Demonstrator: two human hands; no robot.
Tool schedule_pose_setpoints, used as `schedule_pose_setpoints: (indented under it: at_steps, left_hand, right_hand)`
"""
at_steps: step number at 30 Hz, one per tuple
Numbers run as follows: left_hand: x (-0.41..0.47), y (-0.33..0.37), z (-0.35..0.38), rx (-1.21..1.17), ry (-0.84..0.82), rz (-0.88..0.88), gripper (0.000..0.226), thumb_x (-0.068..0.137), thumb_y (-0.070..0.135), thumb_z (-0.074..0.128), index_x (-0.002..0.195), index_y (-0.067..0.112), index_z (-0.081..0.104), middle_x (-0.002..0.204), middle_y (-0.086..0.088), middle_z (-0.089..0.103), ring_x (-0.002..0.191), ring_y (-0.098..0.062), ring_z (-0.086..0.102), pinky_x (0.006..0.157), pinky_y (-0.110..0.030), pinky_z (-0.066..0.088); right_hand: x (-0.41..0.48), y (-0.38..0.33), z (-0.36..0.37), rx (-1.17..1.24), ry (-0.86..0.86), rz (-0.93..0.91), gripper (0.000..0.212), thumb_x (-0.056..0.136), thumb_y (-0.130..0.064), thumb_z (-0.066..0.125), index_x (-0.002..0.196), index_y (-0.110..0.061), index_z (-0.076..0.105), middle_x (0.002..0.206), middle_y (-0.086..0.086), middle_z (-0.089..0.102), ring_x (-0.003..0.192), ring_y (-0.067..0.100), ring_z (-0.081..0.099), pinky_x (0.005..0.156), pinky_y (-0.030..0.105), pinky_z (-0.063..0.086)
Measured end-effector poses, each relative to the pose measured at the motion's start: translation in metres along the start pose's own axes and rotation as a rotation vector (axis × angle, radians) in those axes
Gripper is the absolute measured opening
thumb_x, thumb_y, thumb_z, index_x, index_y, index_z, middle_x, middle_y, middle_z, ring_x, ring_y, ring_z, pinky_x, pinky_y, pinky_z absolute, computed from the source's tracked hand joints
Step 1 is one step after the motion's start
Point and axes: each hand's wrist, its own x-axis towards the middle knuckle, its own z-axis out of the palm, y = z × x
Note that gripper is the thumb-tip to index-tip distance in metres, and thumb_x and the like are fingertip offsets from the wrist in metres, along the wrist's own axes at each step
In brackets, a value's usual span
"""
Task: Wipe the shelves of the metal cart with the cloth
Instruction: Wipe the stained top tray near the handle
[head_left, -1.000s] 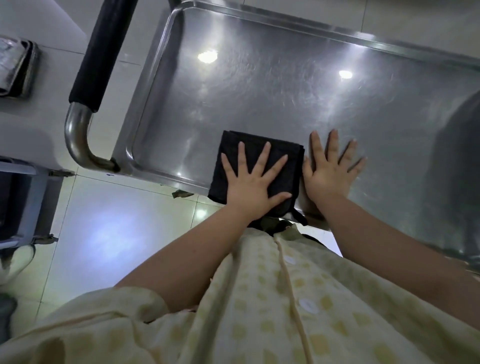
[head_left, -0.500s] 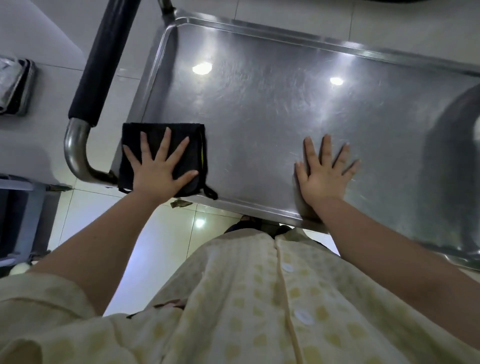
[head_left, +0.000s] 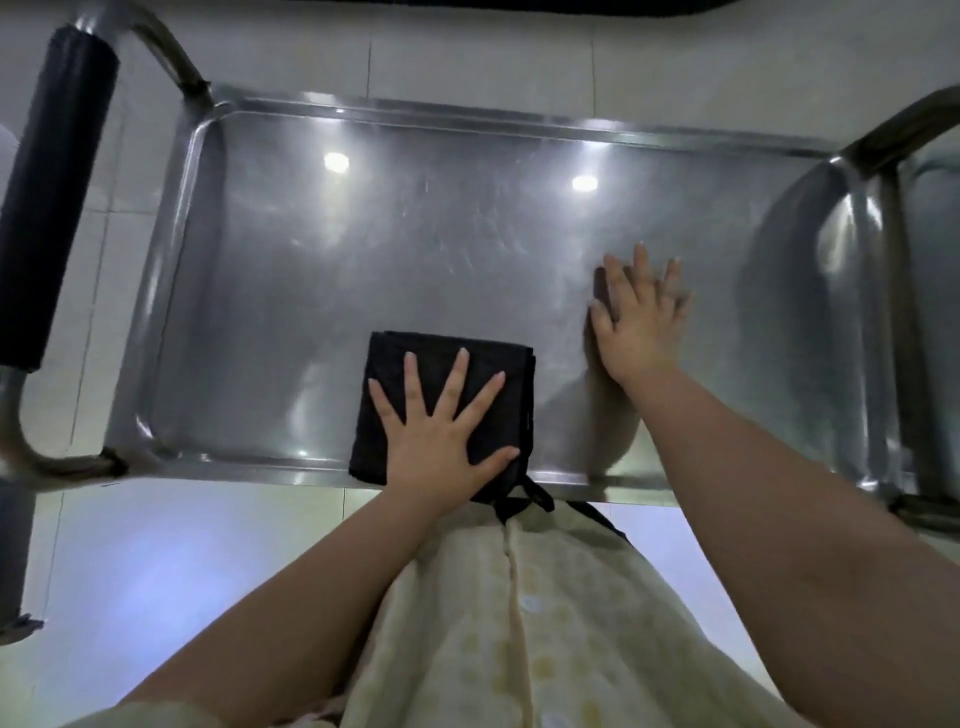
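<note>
Folded black cloth (head_left: 517, 405) lies flat on the top shelf (head_left: 363, 249) of the cart (head_left: 467, 111), at the near edge and about mid-length, with a small loop trailing over the near rim. The left hand (head_left: 441, 441) presses it down. Its grip is apart, fingers spread straight, nothing pinched. The right hand (head_left: 641, 322) is set on bare metal just right of the cloth, grip likewise apart and fingers straight, and we judge it a brace. That hand is blurred, so we cannot tell how firmly it bears. We judge the wipe of this shelf to be mid-course. Faint streaks show near the centre, but glare from two reflected lamps prevents us telling wiped metal from unwiped, and the far strip and both ends look no different. The shelves below are hidden under the top one, so we count them as left to do. The padded handle (head_left: 52, 197) at left is cut by the frame edge, and a dark shadow covers the shelf's right end. The tiled floor (head_left: 156, 571) and a pale shirt (head_left: 519, 623) fill the foreground.
</note>
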Motion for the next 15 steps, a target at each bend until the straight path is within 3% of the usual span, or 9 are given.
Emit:
schedule_pose_setpoints:
  at_steps: [4, 9, 15]
  left_hand:
    - [0.003, 0.003, -0.001, 0.003, -0.016, -0.002, 0.085, 0.079, 0.090, 0.015, 0.153, 0.049, 0.007, 0.166, 0.004, 0.002, 0.146, -0.050, -0.007, 0.105, -0.079, -0.003]
    - [0.022, 0.021, -0.004, -0.007, -0.019, -0.033, 0.087, 0.078, 0.091, 0.019, 0.153, 0.048, 0.009, 0.166, 0.003, 0.002, 0.145, -0.051, -0.008, 0.105, -0.079, -0.005]
    - [0.147, 0.048, -0.024, -0.010, 0.024, -0.019, 0.086, 0.076, 0.091, 0.016, 0.152, 0.051, 0.005, 0.165, 0.006, 0.002, 0.147, -0.047, -0.009, 0.105, -0.078, -0.005]
  right_hand:
    - [0.066, -0.002, -0.011, -0.092, -0.031, -0.036, 0.060, 0.099, -0.053, 0.028, 0.155, -0.041, 0.009, 0.164, -0.004, -0.012, 0.148, 0.036, -0.018, 0.118, 0.055, -0.009]
    - [0.074, -0.004, -0.001, -0.105, -0.023, -0.073, 0.061, 0.096, -0.056, 0.016, 0.155, -0.040, 0.008, 0.165, -0.004, 0.002, 0.150, 0.036, -0.006, 0.117, 0.059, -0.005]
    - [0.073, -0.001, 0.002, -0.072, -0.004, -0.087, 0.060, 0.098, -0.053, 0.013, 0.156, -0.039, 0.005, 0.165, -0.006, 0.000, 0.150, 0.032, -0.008, 0.118, 0.055, -0.009]
